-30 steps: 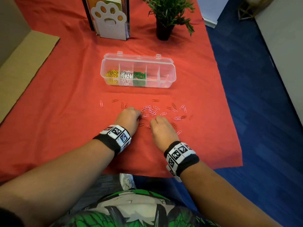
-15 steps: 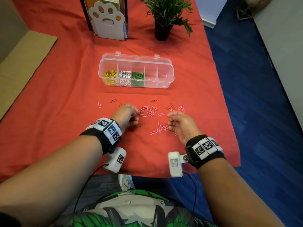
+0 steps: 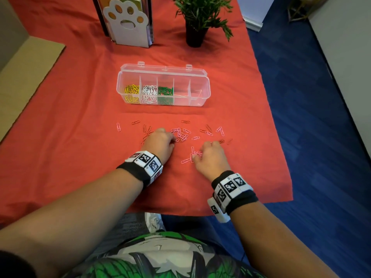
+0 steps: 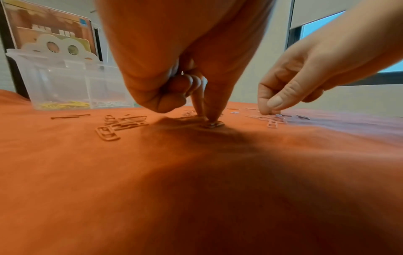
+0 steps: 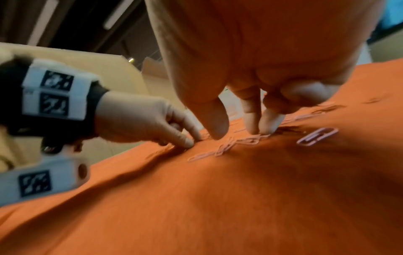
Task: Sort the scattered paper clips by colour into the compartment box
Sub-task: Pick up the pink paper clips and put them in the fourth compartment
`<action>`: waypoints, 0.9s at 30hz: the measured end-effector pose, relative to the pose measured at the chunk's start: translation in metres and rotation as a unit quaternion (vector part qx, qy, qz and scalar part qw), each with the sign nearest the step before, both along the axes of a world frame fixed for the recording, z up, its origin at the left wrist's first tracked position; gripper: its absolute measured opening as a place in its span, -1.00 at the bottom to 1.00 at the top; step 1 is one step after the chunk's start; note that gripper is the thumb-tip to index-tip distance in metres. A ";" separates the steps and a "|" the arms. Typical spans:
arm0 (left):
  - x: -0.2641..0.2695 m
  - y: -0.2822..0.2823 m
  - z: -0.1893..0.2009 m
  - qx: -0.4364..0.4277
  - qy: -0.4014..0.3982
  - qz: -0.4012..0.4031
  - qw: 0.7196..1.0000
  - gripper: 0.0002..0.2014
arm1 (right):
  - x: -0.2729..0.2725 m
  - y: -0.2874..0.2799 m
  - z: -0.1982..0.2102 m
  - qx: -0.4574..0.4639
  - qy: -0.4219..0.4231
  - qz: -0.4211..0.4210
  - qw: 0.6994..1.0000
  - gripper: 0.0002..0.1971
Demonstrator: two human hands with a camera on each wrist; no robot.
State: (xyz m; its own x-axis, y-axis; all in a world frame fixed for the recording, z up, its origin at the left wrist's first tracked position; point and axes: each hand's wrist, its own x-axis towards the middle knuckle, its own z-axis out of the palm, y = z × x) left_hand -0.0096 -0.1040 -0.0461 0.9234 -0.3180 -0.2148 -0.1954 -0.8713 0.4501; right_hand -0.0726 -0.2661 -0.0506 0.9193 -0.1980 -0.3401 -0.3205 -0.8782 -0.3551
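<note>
Nearest the body, both hands work the red cloth (image 3: 80,137). Left hand (image 3: 160,144): fingers curled, fingertip and thumb pressing one clip (image 4: 212,124) to the cloth. Right hand (image 3: 208,157): fingertips down among pink paper clips (image 3: 181,134), nothing lifted. Beyond them, compartment box (image 3: 200,97), lid open: yellow, white, green clips in its three left compartments.

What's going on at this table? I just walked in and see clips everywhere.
A person is sorting paper clips by colour into a clear box. Yellow clips, white clips and green clips already fill its three left compartments; the two right ones look empty. Pink clips and red clips lie scattered on the red cloth. The left hand presses fingertips onto a clip, and the right hand fingers the pink ones.
</note>
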 end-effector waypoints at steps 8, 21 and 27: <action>-0.003 -0.003 0.001 -0.039 0.019 0.034 0.998 -0.87 | 0.001 0.019 0.007 -0.077 -0.032 0.074 0.994 -0.70; -0.004 -0.003 0.032 -0.456 0.454 0.312 0.699 -0.74 | 0.010 -0.023 0.022 0.522 0.016 -0.292 0.801 -0.76; -0.015 -0.024 0.014 -0.213 0.225 0.121 0.943 -0.87 | 0.004 -0.026 0.018 0.511 0.035 -0.311 0.801 -0.82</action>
State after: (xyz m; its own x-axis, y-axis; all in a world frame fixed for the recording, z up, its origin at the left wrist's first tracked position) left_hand -0.0246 -0.1284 -0.0325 0.8257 -0.2563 -0.5026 0.2799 -0.5874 0.7594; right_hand -0.0686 -0.2923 -0.0329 0.7221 -0.1956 -0.6636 -0.6340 0.1967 -0.7479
